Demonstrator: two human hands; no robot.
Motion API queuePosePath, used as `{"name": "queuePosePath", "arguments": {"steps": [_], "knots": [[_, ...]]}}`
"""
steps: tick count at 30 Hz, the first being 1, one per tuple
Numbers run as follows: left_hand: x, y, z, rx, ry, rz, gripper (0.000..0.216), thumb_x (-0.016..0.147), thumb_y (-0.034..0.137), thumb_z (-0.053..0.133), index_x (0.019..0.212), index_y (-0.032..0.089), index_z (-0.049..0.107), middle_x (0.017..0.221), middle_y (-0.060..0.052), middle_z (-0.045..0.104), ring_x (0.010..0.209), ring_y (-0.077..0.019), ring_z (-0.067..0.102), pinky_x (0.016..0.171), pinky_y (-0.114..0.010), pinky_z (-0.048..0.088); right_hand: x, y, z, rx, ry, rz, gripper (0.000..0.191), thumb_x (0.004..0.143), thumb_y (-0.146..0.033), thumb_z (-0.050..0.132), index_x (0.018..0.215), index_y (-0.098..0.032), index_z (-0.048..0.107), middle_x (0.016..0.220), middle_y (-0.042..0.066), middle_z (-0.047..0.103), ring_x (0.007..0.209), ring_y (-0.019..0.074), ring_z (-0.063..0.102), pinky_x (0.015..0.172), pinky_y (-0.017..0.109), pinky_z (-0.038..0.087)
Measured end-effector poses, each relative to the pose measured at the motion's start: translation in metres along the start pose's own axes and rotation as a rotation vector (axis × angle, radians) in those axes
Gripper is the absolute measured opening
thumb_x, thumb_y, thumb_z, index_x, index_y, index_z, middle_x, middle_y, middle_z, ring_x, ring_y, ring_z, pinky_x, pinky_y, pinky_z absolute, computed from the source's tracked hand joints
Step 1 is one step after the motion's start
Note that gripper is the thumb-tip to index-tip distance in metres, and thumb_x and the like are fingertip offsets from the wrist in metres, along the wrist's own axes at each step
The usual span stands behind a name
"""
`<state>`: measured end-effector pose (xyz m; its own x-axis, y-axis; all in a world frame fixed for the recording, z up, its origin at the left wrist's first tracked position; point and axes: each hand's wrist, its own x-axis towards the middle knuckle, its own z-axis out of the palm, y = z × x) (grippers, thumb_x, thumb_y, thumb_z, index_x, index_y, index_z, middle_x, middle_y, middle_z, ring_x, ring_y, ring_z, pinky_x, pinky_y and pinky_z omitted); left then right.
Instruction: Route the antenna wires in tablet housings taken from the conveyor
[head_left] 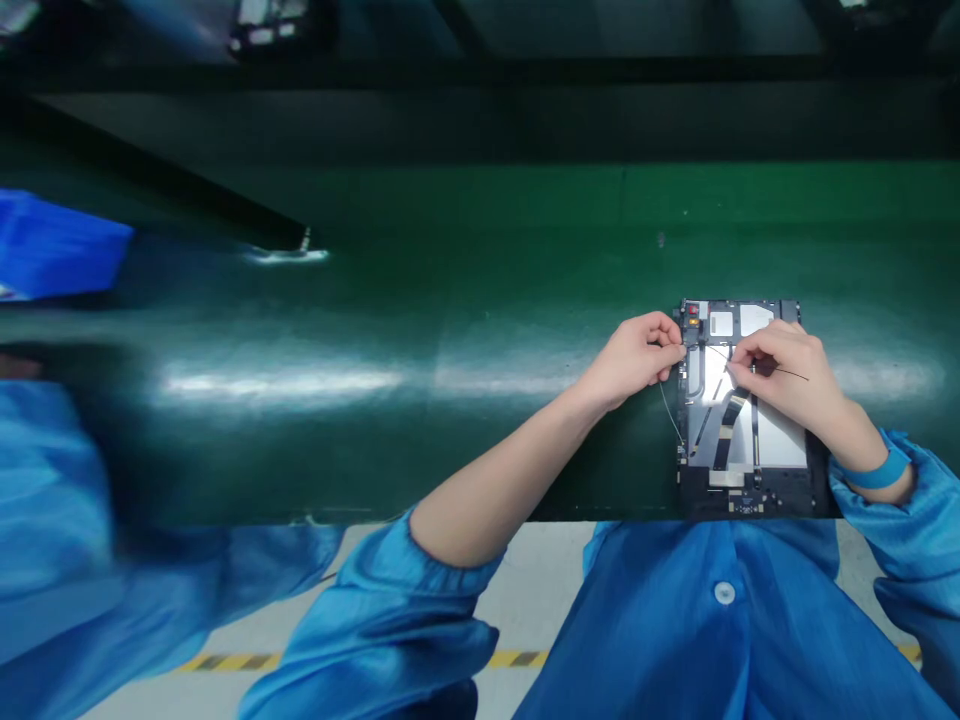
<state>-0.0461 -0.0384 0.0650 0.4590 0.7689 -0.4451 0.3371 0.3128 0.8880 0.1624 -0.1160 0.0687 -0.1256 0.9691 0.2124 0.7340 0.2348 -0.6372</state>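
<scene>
An opened tablet (780,430) lies on the green bench top near its front edge, with silver battery panels, black flat ribbon cables and small circuit boards showing. At its upper left edge my left hand (641,355) is closed in a pinch on a thin wire (670,410), which hangs in a loop down the tablet's left side. Over the upper middle of the tablet, my right hand (787,368) pinches a thin dark wire (793,375) whose end sticks out to the right. Whether both hands grip the same wire is hard to see.
A blue bin (64,245) stands at the far left. A dark slanted bar (172,180) reaches down to the bench (450,300), and a dark shelf runs across the back. At lower left is another person's blue sleeve (52,480).
</scene>
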Motion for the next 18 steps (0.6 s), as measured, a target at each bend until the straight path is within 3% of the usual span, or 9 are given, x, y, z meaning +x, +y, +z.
{"name": "queuePosePath", "arguments": {"steps": [7, 11, 18], "knots": [[0.005, 0.029, -0.012, 0.646, -0.055, 0.194, 0.005, 0.079, 0.014, 0.061, 0.076, 0.017, 0.063, 0.072, 0.000, 0.065, 0.066, -0.0132, 0.058, 0.063, -0.025, 0.039, -0.002, 0.010, -0.003, 0.053, -0.029, -0.083, 0.009, 0.083, -0.019, 0.061, 0.078, -0.024, 0.067, 0.072, -0.001, 0.068, 0.073, 0.0190, 0.059, 0.079, 0.033, 0.041], [0.005, 0.055, -0.007, 1.021, -0.082, 0.237, 0.018, 0.084, 0.014, 0.055, 0.073, 0.017, 0.068, 0.073, -0.003, 0.067, 0.069, -0.0177, 0.059, 0.067, -0.028, 0.038, 0.000, 0.014, -0.005, 0.060, -0.019, -0.108, 0.007, 0.084, -0.021, 0.062, 0.080, -0.023, 0.068, 0.071, 0.000, 0.067, 0.073, 0.0197, 0.059, 0.077, 0.033, 0.040], [0.027, 0.080, -0.005, 1.230, -0.291, 0.274, 0.015, 0.079, 0.011, 0.062, 0.072, 0.018, 0.073, 0.071, -0.004, 0.067, 0.071, -0.0199, 0.061, 0.069, -0.029, 0.038, 0.003, 0.018, -0.011, 0.025, -0.052, -0.070, 0.005, 0.082, -0.022, 0.065, 0.080, -0.023, 0.069, 0.072, 0.000, 0.069, 0.076, 0.0211, 0.061, 0.080, 0.036, 0.039]]}}
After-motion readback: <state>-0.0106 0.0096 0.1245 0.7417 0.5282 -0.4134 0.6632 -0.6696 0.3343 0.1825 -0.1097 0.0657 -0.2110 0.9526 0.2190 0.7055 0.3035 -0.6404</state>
